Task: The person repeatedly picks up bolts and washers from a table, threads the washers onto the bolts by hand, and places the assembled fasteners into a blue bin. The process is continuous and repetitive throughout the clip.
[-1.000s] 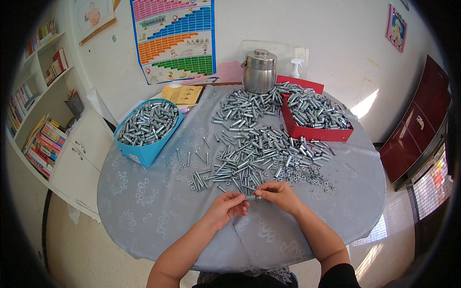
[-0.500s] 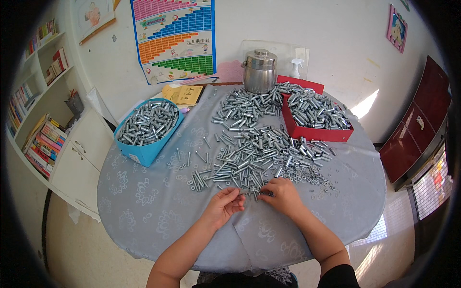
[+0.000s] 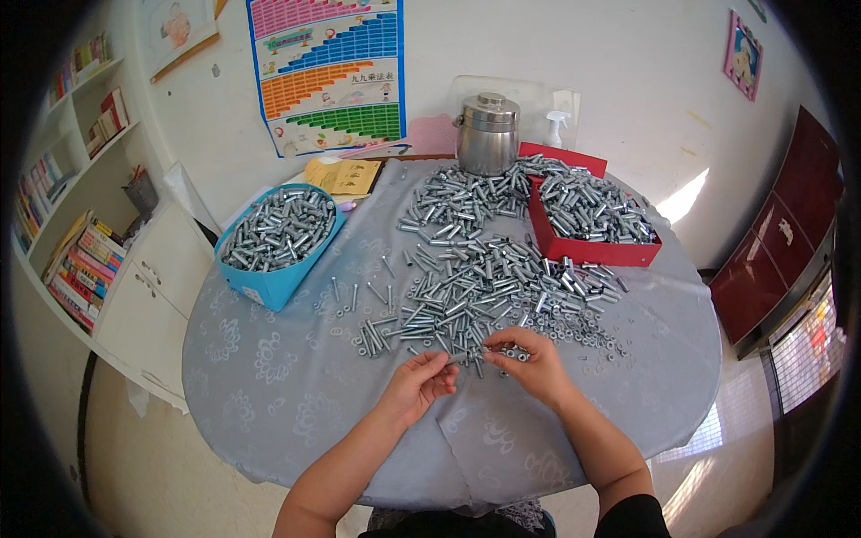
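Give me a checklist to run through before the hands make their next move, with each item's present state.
1. Left hand has a grip on a metal piece: ok, pinched between thumb and finger.
2. Right hand has a small part secured: cannot tell, too small at the fingertips.
3. Blue bin upright on the tablecloth: ok.
4. Metal parts all contained: not ok, many lie loose in front of the red box.
5. Washers near the right hand: ok, scattered just beyond it.

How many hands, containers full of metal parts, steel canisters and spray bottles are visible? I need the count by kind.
Hands: 2 (left hand, right hand)
Full containers: 2 (blue tub, red box)
Steel canister: 1
Spray bottle: 1
Total: 6
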`<state>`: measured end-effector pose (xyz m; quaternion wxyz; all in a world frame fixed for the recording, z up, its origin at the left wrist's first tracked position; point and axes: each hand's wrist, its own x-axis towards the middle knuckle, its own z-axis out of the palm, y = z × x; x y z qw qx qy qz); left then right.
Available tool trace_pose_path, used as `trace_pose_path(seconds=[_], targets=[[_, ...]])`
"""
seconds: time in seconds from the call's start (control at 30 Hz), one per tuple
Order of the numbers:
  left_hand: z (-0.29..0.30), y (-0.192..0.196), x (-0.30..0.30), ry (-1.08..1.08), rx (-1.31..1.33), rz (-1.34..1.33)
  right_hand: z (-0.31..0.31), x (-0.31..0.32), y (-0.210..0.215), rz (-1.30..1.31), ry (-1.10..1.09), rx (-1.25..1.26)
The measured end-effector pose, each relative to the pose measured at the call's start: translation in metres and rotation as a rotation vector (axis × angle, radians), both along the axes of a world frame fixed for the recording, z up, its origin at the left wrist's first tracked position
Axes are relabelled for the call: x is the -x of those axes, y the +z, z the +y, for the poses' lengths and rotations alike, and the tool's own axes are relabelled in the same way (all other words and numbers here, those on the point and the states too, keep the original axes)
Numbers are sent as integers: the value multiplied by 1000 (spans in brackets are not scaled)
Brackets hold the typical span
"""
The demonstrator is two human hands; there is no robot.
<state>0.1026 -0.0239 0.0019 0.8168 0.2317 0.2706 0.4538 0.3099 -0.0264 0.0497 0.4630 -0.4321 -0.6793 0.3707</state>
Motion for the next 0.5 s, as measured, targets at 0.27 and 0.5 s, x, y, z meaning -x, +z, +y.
trace_pose_path(seconds=[0.27, 0.5], targets=[[-3, 2, -2, 19, -20, 40, 2, 1, -6, -92, 36, -202], [-3, 1, -3, 53, -25, 58, 2, 3, -6, -129, 39, -240]])
